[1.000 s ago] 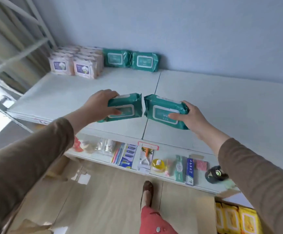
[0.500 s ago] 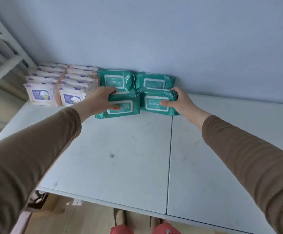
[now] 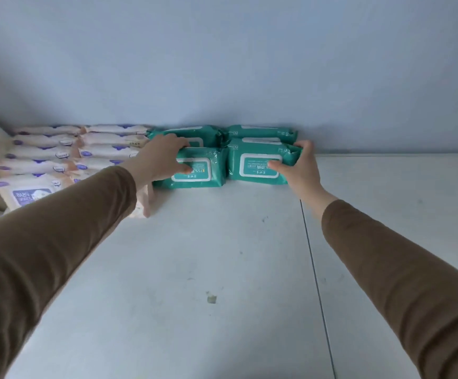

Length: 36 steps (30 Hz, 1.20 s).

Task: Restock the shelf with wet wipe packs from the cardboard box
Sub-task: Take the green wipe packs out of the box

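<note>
Two teal wet wipe packs stand side by side on the white shelf (image 3: 222,255), in front of two more teal packs (image 3: 260,131) against the blue wall. My left hand (image 3: 162,157) grips the left front pack (image 3: 208,170) at its left end, fingers over the top and thumb on the label. My right hand (image 3: 299,168) grips the right front pack (image 3: 255,165) at its right end, thumb on the white lid label. The cardboard box is out of view.
Rows of pale pink baby wipe packs (image 3: 44,160) fill the shelf's back left corner, touching the teal packs. A seam (image 3: 315,269) splits the shelf top into two panels. The right panel (image 3: 400,201) is bare up to the wall.
Both hands have carried the two teal packs from in front of the shelf edge to the back, and set them down in front of the two packs by the wall.
</note>
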Each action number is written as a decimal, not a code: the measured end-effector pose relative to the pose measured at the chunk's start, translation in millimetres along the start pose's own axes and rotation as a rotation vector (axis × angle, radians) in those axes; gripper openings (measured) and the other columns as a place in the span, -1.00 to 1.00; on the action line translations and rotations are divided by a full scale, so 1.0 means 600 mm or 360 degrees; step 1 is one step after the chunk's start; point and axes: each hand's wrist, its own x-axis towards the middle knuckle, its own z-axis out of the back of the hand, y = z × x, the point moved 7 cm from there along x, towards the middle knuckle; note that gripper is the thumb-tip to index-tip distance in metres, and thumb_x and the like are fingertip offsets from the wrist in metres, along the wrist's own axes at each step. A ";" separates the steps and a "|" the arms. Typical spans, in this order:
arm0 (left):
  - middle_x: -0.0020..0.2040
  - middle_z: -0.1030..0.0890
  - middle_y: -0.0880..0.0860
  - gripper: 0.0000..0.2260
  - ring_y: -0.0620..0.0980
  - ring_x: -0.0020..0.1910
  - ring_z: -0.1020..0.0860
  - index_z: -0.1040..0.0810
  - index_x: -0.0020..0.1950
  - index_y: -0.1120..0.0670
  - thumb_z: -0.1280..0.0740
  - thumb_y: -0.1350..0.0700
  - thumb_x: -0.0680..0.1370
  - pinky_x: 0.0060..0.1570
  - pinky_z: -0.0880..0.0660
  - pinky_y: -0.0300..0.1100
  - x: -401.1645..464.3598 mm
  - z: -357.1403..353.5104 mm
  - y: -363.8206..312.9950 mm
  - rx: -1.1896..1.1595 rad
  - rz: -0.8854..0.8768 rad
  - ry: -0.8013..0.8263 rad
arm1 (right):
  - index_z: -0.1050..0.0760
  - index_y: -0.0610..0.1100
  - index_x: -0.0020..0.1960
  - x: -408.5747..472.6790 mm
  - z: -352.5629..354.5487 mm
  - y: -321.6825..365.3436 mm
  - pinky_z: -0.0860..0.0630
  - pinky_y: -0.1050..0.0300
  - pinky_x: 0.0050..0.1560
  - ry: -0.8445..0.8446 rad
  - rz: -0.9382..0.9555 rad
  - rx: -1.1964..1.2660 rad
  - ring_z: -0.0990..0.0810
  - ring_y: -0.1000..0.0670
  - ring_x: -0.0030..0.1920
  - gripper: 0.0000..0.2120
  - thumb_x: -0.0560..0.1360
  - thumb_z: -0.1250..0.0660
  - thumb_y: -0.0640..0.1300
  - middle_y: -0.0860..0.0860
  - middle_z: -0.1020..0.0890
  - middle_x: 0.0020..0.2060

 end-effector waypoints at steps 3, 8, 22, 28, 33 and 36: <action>0.18 -0.43 0.09 -0.42 0.13 0.17 -0.43 -0.42 0.27 0.06 -0.50 -0.17 0.38 0.14 -0.45 0.07 0.000 0.000 0.002 -0.0012 -0.0007 -0.0081 | -0.29 -0.08 0.23 -0.004 -0.011 -0.004 -0.61 0.07 0.10 0.0059 -0.0070 0.0002 -0.63 0.06 0.07 -0.38 0.36 -0.59 -0.04 0.07 -0.58 0.10; 0.12 -0.50 0.11 -0.54 0.18 0.20 -0.43 -0.46 0.18 0.11 -0.44 -0.16 0.45 0.10 -0.42 0.05 0.011 -0.008 0.003 0.0029 0.0045 -0.0113 | -0.29 -0.12 0.23 0.007 -0.010 0.022 -0.51 0.08 0.01 0.0064 -0.0055 -0.0345 -0.60 -0.01 -0.02 -0.36 0.35 -0.59 0.00 0.06 -0.56 0.04; 0.32 -0.41 0.13 -0.49 0.20 0.29 -0.35 -0.40 0.33 0.13 -0.46 0.04 0.44 0.30 -0.34 0.08 -0.086 -0.011 -0.154 0.0133 -0.0180 -0.0544 | -0.35 -0.13 0.36 -0.121 0.076 0.007 -0.42 -0.06 0.22 -0.0121 -0.0017 -0.0722 -0.40 -0.17 0.29 -0.42 0.42 -0.46 0.00 -0.11 -0.47 0.27; 0.28 -0.45 0.06 -0.53 0.13 0.28 -0.36 -0.42 0.36 0.09 -0.39 -0.02 0.50 0.24 -0.41 0.05 -0.169 -0.073 -0.378 -0.0069 -0.0434 -0.0405 | -0.43 -0.07 0.33 -0.287 0.235 -0.066 -0.39 -0.04 0.27 0.0014 0.0100 -0.0869 -0.40 -0.11 0.29 -0.58 0.50 -0.37 -0.03 -0.04 -0.50 0.26; 0.27 -0.47 0.00 -0.57 0.09 0.27 -0.38 -0.46 0.35 0.04 -0.39 -0.01 0.51 0.13 -0.47 0.00 -0.287 -0.147 -0.609 -0.0203 -0.0574 -0.0247 | -0.44 -0.04 0.30 -0.462 0.425 -0.160 -0.40 -0.07 0.26 0.0078 0.0152 -0.1035 -0.41 -0.08 0.28 -0.63 0.52 -0.33 -0.02 0.01 -0.50 0.26; 0.27 -0.47 0.00 -0.59 0.08 0.27 -0.38 -0.46 0.35 0.03 -0.38 -0.02 0.53 0.10 -0.49 0.00 -0.369 -0.192 -0.746 -0.0250 -0.0650 -0.0171 | -0.45 -0.03 0.29 -0.567 0.545 -0.218 -0.40 -0.06 0.25 0.0054 0.0144 -0.1065 -0.41 -0.06 0.27 -0.66 0.53 -0.32 -0.02 0.03 -0.51 0.26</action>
